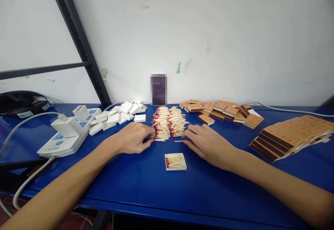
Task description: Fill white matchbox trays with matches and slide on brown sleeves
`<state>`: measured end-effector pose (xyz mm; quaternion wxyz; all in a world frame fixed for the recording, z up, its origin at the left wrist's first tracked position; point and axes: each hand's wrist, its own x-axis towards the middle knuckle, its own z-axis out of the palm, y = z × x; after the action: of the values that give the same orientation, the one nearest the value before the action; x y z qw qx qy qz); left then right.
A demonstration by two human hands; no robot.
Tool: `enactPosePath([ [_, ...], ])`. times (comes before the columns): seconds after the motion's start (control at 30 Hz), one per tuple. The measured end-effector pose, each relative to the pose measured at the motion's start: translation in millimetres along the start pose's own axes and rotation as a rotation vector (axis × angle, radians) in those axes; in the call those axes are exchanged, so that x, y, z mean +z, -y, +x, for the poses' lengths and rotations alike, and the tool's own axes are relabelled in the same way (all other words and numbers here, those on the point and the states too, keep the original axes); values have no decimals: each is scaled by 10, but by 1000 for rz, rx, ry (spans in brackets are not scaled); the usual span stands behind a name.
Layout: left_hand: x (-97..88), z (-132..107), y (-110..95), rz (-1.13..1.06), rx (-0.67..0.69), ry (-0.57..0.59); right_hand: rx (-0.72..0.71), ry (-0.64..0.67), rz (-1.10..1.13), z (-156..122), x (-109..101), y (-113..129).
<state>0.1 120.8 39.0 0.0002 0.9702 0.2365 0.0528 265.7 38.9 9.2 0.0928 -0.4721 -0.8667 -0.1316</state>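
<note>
As the head view looks down on the blue counter (pixel 141 188), the heaped matches (pixel 162 124) lie at its far middle, between the two hands. The left hand (pixel 137 138) curls its fingertips against the heap's near left edge; whether it grips any match I cannot tell. The right hand (pixel 207 141) has its fingers loosely bent by the near right edge, fingertips at the end of a lone match (pixel 178 141), its grasp unclear too. Nearer than both hands, and between them, sits a white tray (pixel 167 168) partly filled with matches, touched by neither.
</note>
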Motion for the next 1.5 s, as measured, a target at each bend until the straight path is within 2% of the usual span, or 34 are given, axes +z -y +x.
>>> enactPosePath([
  [0.37, 82, 32, -1, -23, 5, 26, 9, -17, 16, 30, 97, 0],
  [0.53, 48, 20, 11, -92, -8, 14, -7, -60, -38, 19, 107, 4],
  [0.67, -8, 12, -136, -336, -16, -1, 4, -132, -62, 18, 101, -3],
  [0.77, -4, 18, -327, -511, 17, 84, 3, -178, -36, 20, 85, -6],
  [0.83, 16, 28, -433, -538, 35, 132, -1, -205, 12, 21, 67, 9],
  [0.9, 35, 38, -483, -514, 27, 116, -4, -224, 78, 17, 37, 44],
  [1.0, 42, 43, -437, -401, -17, -36, -3, -208, 241, -8, -37, 140],
  [1.1, 35, 45, -309, -255, -49, -156, -13, -116, 411, -48, -127, 253],
  [1.23, 53, 66, -173, -189, -88, -73, -7, -27, 454, -73, -162, 301],
  [1.4, 103, 89, -132, -140, -94, -14, 40, -86, 196, -26, -7, 96],
  [1.5, 111, 85, -123, -126, -109, 0, 55, -60, 122, 7, 87, -41],
])
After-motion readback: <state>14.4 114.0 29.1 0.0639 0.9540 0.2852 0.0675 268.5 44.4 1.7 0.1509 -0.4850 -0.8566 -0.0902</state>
